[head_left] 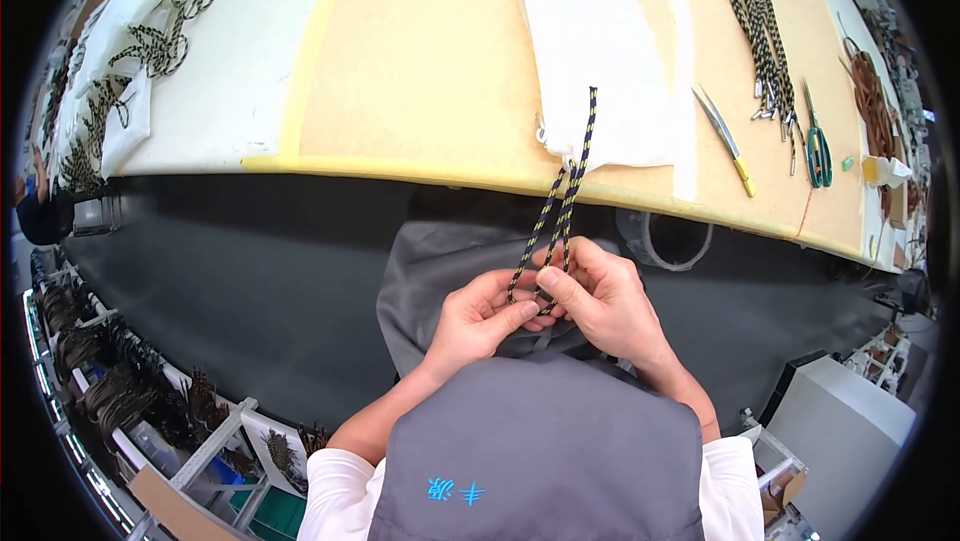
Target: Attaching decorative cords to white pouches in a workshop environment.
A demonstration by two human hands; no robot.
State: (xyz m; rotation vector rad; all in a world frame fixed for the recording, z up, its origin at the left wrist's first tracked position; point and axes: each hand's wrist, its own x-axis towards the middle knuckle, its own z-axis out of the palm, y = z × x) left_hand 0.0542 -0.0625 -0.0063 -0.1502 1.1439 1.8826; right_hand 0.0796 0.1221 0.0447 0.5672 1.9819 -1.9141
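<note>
Hands pinched a braided cord.
Left hand (482, 321) and right hand (598, 301) both gripped the dark-and-yellow cord (570, 191) below the table's edge (400, 169).

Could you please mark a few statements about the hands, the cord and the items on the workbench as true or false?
1. Both hands, left hand and right hand, grip the dark blue and yellow cord. True.
2. The cord lies coiled flat on the floor. False: it runs up from the hands toward the white sheet.
3. Tweezers lie on the workbench right of the sheet. True.
4. The green-handled snips are in the right hand. False: they lie on the workbench.
</note>
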